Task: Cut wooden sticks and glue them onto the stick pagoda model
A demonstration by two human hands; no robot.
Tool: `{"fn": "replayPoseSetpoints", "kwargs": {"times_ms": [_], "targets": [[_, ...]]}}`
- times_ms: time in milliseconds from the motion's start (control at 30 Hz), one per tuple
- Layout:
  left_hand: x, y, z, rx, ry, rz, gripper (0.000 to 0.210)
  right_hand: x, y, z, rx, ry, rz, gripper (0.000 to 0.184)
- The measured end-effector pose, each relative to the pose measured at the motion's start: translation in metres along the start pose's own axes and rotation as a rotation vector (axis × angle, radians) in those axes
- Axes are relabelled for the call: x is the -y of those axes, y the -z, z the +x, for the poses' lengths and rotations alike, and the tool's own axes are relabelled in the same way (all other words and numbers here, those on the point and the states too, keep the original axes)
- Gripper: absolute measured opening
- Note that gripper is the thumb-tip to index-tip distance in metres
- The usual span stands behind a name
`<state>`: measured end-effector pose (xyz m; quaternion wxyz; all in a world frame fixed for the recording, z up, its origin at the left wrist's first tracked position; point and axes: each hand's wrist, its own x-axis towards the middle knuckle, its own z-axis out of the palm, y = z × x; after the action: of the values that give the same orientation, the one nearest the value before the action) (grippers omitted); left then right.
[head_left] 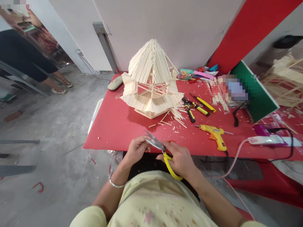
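Note:
At the front edge of the red table, my right hand [180, 158] grips a pair of scissors [155, 144] with yellow handles, its metal blades parted and pointing to the upper left. Close to the blades, my left hand [138, 148] is closed in a pinch; what sits between its fingertips is too small to make out. Just beyond both hands stands a pavilion model [151, 78] built of thin wooden sticks, with a pointed roof and a wider lower roof. Loose sticks [179, 117] lie scattered at its right foot.
Right of the model lie pliers [189, 110], a yellow-handled cutter [205, 104] and a yellow glue gun [216, 134]. Farther right are a green board [255, 91] and a power strip [267, 140] with cables. A remote control [115, 83] rests at the left. Another person stands at far left.

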<state>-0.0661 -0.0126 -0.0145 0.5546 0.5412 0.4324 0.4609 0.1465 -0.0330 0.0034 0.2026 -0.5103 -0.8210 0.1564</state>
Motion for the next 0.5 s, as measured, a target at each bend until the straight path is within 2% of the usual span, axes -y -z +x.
{"fn": "replayPoseSetpoints", "kwargs": {"times_ms": [200,300,400,500], "targets": [[0.002,-0.002,0.002,0.035,0.063,-0.112,0.026,-0.008,-0.014,-0.004,-0.044,-0.002,0.079,0.039],[0.0,-0.003,0.004,-0.018,0.073,-0.129,0.025,-0.012,-0.014,-0.005,-0.042,-0.056,0.129,0.04],[-0.002,-0.003,0.006,-0.079,0.073,-0.154,0.023,-0.012,-0.005,-0.005,-0.043,-0.108,0.043,0.051],[0.0,-0.005,0.008,-0.097,0.039,-0.158,0.021,-0.006,0.003,-0.002,0.007,-0.092,-0.065,0.053]]}}
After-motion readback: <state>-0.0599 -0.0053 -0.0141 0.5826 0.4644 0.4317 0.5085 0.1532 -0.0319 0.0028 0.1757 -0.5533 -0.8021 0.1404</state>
